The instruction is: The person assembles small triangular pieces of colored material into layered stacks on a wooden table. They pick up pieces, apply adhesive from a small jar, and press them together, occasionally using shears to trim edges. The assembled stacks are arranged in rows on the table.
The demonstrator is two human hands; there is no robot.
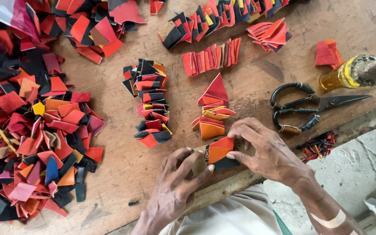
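Holding a small stack of folded leather pieces (219,155) at the lower middle of the frame, near the front edge of the wooden worktop (257,82), both hands are at work. The left hand (177,182) has its grip pinching the stack's left end; the right hand (264,150) has its grip pressed on the right end, fingertips over the orange and red top pieces.

By the look of it, a good share is already done: finished folded rows lie above the hands, a black-and-red row (149,102) at centre, an orange-and-red row (212,109) just right of it, a red row (212,56) higher up, and more along the top edge. Much seems left, since a big loose heap of scraps (31,130) fills the left side of the frame.

Black scissors (303,109) and a yellow bottle (349,74) rest at the right, well apart from the hands.
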